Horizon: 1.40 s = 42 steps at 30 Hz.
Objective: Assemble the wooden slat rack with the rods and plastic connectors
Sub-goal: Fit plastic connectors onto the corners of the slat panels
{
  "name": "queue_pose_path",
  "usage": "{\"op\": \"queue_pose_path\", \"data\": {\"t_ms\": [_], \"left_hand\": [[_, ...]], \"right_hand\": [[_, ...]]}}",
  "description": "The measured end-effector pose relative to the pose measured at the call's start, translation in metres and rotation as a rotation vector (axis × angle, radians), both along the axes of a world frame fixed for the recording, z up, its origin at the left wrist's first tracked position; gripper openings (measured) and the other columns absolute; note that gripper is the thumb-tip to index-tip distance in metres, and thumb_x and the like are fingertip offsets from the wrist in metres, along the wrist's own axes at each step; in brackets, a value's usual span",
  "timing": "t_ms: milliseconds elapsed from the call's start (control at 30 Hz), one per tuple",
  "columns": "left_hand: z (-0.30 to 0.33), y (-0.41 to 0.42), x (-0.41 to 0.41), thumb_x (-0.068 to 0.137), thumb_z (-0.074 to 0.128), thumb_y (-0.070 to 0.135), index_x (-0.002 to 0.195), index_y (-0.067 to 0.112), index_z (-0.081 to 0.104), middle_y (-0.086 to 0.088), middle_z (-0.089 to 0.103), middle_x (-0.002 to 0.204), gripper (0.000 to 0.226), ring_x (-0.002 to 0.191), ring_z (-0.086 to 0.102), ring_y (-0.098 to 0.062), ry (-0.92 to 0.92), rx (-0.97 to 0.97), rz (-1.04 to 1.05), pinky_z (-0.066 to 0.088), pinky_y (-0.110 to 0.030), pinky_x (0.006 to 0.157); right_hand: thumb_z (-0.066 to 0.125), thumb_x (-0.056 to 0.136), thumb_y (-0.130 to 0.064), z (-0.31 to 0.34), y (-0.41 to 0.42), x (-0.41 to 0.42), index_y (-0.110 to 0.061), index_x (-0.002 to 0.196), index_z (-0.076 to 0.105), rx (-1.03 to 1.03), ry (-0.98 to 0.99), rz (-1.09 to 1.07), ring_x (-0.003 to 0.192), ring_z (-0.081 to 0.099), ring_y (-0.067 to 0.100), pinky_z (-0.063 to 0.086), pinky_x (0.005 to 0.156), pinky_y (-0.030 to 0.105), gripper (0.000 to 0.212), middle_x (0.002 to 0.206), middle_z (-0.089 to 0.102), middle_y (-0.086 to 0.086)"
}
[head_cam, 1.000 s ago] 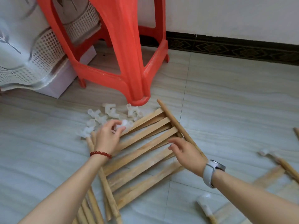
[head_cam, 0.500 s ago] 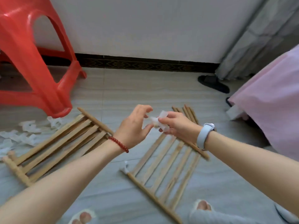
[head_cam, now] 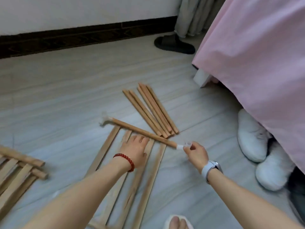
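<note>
A wooden slat panel [head_cam: 105, 151] lies on the floor in front of me, its far cross rod [head_cam: 142, 131] running from upper left to lower right. A white plastic connector [head_cam: 103, 120] caps the rod's far left end. My right hand [head_cam: 195, 152] pinches another clear plastic connector [head_cam: 183, 145] at the rod's near right end. My left hand [head_cam: 134, 150], with a red bead bracelet, rests with straight fingers on the slats just below the rod. A second slat panel [head_cam: 18, 172] lies at the left edge. Several loose rods [head_cam: 151, 109] lie bundled beyond.
A bed with a pink sheet [head_cam: 257, 60] fills the right side, white shoes [head_cam: 252, 136] beside it. A dark slipper [head_cam: 175, 44] sits near the grey curtain [head_cam: 193, 15] at the wall. My foot in a slipper [head_cam: 178, 223] shows at the bottom edge.
The view swung right, away from the red stool and connector pile. My right hand carried a connector from mid-air down to the rod end; my left hand dropped onto the slats.
</note>
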<state>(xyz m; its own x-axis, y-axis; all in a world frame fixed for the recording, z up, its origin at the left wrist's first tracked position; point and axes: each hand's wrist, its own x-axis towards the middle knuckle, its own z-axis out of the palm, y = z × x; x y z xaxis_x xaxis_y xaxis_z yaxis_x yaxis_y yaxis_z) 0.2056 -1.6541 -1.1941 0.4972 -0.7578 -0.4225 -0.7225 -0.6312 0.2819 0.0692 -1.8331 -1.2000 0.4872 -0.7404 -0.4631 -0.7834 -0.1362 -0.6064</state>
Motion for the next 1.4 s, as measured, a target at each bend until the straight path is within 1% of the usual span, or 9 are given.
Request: {"op": "queue_pose_path", "data": {"t_ms": [133, 267, 467, 567, 733, 933, 1133, 1300, 1400], "left_hand": [[-0.055, -0.035, -0.003, 0.095, 0.038, 0.015, 0.15, 0.024, 0.002, -0.002, -0.011, 0.157, 0.066, 0.144, -0.009, -0.028, -0.069, 0.162, -0.077, 0.012, -0.051, 0.114], [-0.081, -0.045, 0.003, 0.097, 0.036, 0.022, 0.148, 0.028, -0.009, -0.002, -0.01, 0.157, 0.069, 0.143, -0.015, -0.034, -0.175, 0.215, -0.086, 0.005, -0.06, 0.111], [-0.08, -0.062, 0.024, 0.093, 0.045, 0.01, 0.127, 0.024, 0.036, -0.003, 0.041, 0.124, 0.038, 0.12, 0.039, -0.026, -0.272, 0.155, -0.079, 0.019, -0.055, 0.109], [-0.084, -0.052, 0.026, 0.093, 0.043, 0.007, 0.119, 0.021, 0.045, -0.004, 0.044, 0.115, 0.029, 0.108, 0.044, -0.026, -0.198, 0.106, -0.043, 0.028, -0.037, 0.102], [-0.09, -0.03, 0.02, 0.086, 0.058, 0.003, 0.098, 0.013, 0.058, -0.01, 0.05, 0.09, 0.015, 0.079, 0.048, -0.03, -0.184, -0.112, 0.064, 0.037, -0.038, 0.078], [-0.081, -0.014, 0.019, 0.095, 0.041, 0.007, 0.111, 0.008, 0.056, -0.013, 0.047, 0.1, 0.022, 0.082, 0.037, -0.025, -0.164, -0.128, 0.1, 0.024, -0.031, 0.074], [-0.08, -0.005, 0.024, 0.097, 0.038, 0.011, 0.117, 0.012, 0.053, -0.009, 0.047, 0.106, 0.025, 0.094, 0.046, -0.027, -0.182, -0.009, 0.13, 0.027, -0.03, 0.072], [-0.054, 0.012, 0.037, 0.094, 0.04, 0.02, 0.137, 0.023, 0.037, -0.004, 0.043, 0.132, 0.043, 0.124, 0.039, -0.024, -0.224, 0.029, 0.144, 0.022, -0.038, 0.107], [-0.014, 0.051, 0.065, 0.097, 0.038, 0.029, 0.139, 0.025, 0.035, -0.002, 0.039, 0.139, 0.042, 0.129, 0.036, -0.022, -0.263, 0.025, 0.18, 0.016, -0.039, 0.111]], "right_hand": [[0.055, 0.089, -0.013, -0.048, -0.023, 0.003, -0.005, 0.108, 0.061, -0.004, 0.06, 0.015, 0.083, 0.052, 0.024, 0.034, 0.065, 0.025, 0.021, 0.083, 0.06, 0.004], [0.057, 0.088, -0.017, -0.064, -0.028, 0.01, -0.008, 0.109, 0.061, 0.019, 0.059, 0.064, 0.088, 0.057, 0.025, 0.043, 0.071, 0.027, 0.023, 0.096, 0.064, 0.011], [0.061, 0.086, -0.016, -0.066, -0.026, 0.013, -0.013, 0.106, 0.065, 0.1, 0.006, 0.134, 0.092, 0.058, 0.028, 0.053, 0.083, 0.044, 0.02, 0.097, 0.053, 0.011], [0.061, 0.087, -0.014, -0.064, -0.018, 0.015, -0.011, 0.11, 0.065, 0.129, -0.019, 0.162, 0.093, 0.059, 0.029, 0.053, 0.083, 0.046, 0.024, 0.094, 0.055, 0.008], [0.058, 0.09, -0.017, -0.063, -0.006, 0.025, -0.009, 0.12, 0.062, 0.055, -0.011, 0.23, 0.085, 0.058, 0.025, 0.046, 0.075, 0.027, 0.031, 0.083, 0.062, 0.006], [0.051, 0.094, -0.02, -0.053, 0.011, 0.041, -0.011, 0.12, 0.058, -0.163, 0.086, 0.438, 0.098, 0.058, 0.034, 0.044, 0.071, 0.034, 0.028, 0.101, 0.068, 0.015], [0.044, 0.097, -0.021, -0.057, 0.023, 0.058, -0.007, 0.123, 0.05, -0.168, 0.237, 0.549, 0.102, 0.057, 0.036, 0.037, 0.065, 0.032, 0.03, 0.11, 0.063, 0.017], [0.042, 0.095, -0.014, -0.032, 0.042, 0.081, -0.008, 0.136, 0.036, -0.347, 0.298, 0.772, 0.123, 0.042, 0.03, 0.041, 0.084, 0.034, 0.042, 0.134, 0.047, 0.012], [0.039, 0.096, -0.017, -0.005, 0.065, 0.111, -0.01, 0.136, 0.04, -0.32, 0.264, 0.977, 0.125, 0.042, 0.029, 0.041, 0.097, 0.037, 0.041, 0.137, 0.047, 0.01]]}}
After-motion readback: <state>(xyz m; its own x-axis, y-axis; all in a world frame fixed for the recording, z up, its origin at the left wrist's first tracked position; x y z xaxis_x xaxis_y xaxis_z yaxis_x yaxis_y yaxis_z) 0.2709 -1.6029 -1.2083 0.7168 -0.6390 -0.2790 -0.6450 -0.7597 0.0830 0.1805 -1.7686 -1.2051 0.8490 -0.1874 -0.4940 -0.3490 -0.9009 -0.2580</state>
